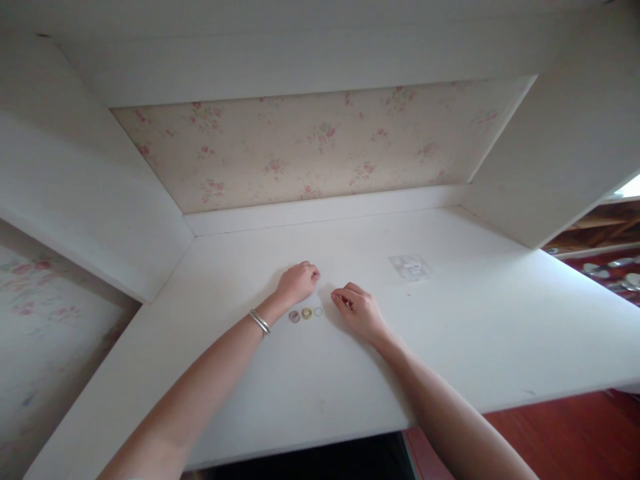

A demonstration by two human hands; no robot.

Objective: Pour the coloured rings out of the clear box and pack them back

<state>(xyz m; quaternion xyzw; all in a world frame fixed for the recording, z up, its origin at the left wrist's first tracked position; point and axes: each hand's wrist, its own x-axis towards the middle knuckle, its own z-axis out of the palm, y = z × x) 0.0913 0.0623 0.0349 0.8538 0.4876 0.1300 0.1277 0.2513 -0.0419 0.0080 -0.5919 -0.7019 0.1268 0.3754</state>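
Note:
Three small rings lie in a row on the white desk: a pinkish ring (294,317), a yellow ring (307,313) and a thin pale ring (318,311). Just beyond them my left hand (299,281) rests on the desk with its fingers curled in; whatever they hold, if anything, is hidden. My right hand (357,308) is to the right of the thin ring, apart from it. Its thumb and fingers are pinched together, and what may be between them is too small to make out. A silver bangle (260,322) circles my left wrist.
A clear plastic packet (411,267) lies flat on the desk (500,320), beyond my right hand. White side panels (555,133) and an overhead panel (320,60) frame the desk, with floral wallpaper (300,147) behind. Red flooring (565,427) shows past the front edge.

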